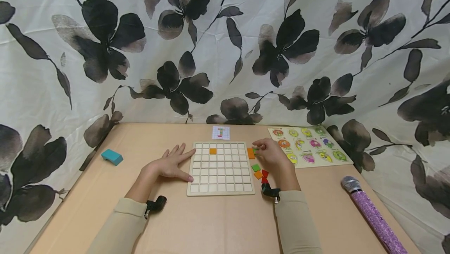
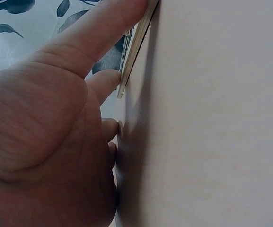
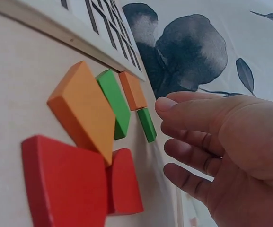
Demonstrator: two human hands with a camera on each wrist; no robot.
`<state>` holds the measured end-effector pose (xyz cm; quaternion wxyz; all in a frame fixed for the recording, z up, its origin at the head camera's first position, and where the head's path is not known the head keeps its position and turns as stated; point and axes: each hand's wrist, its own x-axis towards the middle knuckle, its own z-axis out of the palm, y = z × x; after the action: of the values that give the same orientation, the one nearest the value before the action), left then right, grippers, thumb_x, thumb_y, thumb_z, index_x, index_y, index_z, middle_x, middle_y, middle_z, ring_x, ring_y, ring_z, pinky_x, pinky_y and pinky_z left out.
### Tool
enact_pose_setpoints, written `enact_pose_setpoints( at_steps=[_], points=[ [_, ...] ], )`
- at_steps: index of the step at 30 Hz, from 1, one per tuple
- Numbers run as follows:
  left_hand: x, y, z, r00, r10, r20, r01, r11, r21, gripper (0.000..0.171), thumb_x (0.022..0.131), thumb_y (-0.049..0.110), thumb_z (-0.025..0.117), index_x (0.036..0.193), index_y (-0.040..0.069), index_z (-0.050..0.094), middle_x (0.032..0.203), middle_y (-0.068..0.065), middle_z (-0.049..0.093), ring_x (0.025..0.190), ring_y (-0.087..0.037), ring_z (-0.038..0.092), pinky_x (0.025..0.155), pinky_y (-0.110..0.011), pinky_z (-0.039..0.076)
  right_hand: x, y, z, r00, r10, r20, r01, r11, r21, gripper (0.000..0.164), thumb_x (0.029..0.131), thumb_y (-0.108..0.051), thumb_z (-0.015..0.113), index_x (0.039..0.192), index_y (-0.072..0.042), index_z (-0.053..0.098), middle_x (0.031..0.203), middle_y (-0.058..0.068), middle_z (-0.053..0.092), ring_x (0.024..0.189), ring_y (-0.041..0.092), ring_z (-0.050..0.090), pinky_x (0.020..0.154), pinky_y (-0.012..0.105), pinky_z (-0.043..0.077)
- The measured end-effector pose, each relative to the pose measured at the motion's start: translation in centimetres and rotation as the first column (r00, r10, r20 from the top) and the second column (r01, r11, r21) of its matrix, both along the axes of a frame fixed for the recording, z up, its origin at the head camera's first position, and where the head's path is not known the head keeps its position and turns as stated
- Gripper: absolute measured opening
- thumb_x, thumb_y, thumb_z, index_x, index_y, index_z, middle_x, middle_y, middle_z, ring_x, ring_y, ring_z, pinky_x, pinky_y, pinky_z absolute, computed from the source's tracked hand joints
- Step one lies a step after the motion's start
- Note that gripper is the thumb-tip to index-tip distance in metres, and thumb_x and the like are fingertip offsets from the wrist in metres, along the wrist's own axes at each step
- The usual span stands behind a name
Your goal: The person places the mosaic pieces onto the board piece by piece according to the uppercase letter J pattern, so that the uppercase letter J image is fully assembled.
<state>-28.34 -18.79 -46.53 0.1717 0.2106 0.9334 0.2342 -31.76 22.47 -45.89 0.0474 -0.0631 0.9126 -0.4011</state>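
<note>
Grid board appears matt wood; red blocks look smooth and matt. Tabletop looks smooth. Backdrop is creased cloth. Microphone shows metallic mesh, glitter.

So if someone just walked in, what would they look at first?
Probably the big dark flowers printed across the white cloth behind the table. Next might be the glittery purple microphone, lying near the table's right edge. In the middle, the pale grid board has one orange square on it, with bright little blocks along its right side.
</note>
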Motion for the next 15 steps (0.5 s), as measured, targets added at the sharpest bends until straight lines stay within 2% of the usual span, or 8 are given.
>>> enact_pose_setpoints(
  at_steps=[15],
  points=[
    [0.0, 0.0, 0.1, 1.0, 0.0, 0.001, 0.0, 1.0, 0.0, 0.115, 0.078, 0.062, 0.083, 0.167, 0.019, 0.024, 0.172, -0.029, -0.003, 0.159, -0.051, -0.007, 0.123, -0.072, -0.005, -0.9, 0.3, -1.2, 0.999, 0.025, -0.02, -0.024, 0.999, 0.033, 0.033, 0.099, -0.005, 0.068, 0.131, -0.005, 0.071, 0.13, 0.013, 0.067, 0.119, 0.032, 0.057, 0.109, 0.051, 0.048]
  ],
)
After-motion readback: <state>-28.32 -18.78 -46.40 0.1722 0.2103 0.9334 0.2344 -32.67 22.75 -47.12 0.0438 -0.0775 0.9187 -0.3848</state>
